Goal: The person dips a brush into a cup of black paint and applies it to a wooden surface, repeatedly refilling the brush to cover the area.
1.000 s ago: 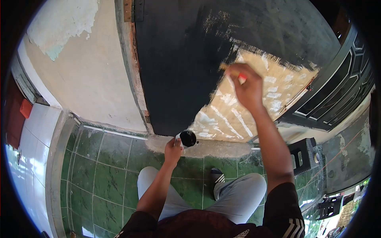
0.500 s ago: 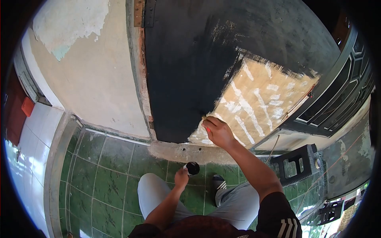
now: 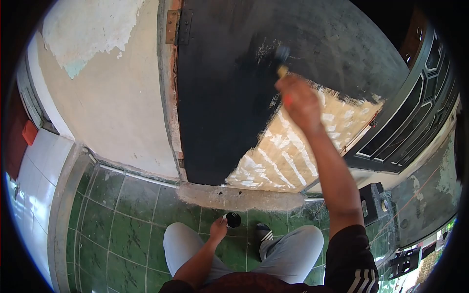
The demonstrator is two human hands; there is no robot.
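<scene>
My right hand (image 3: 300, 103) is closed round a paintbrush (image 3: 282, 71), its bristles blurred against the upper part of the door (image 3: 210, 107). Black paint covers the left and top of that door. Its lower right still shows a tan panel (image 3: 279, 161) with white streaks and patches. Low over the floor, my left hand (image 3: 218, 228) grips a small cup of black paint (image 3: 233, 219) by its side. The cup stands between my knees and the door's foot.
A metal hinge (image 3: 178, 27) sits at the door's upper left, beside a peeling wall (image 3: 112, 97). Green tiles (image 3: 132, 219) cover the floor. At right are a black plastic stool (image 3: 373, 202) with a tape roll on it and a dark panelled door (image 3: 405, 117).
My right hand has swept the brush upward and a little right, from the tan panel's lower left edge to the black area above. My left hand still holds the cup; the view has shifted slightly.
</scene>
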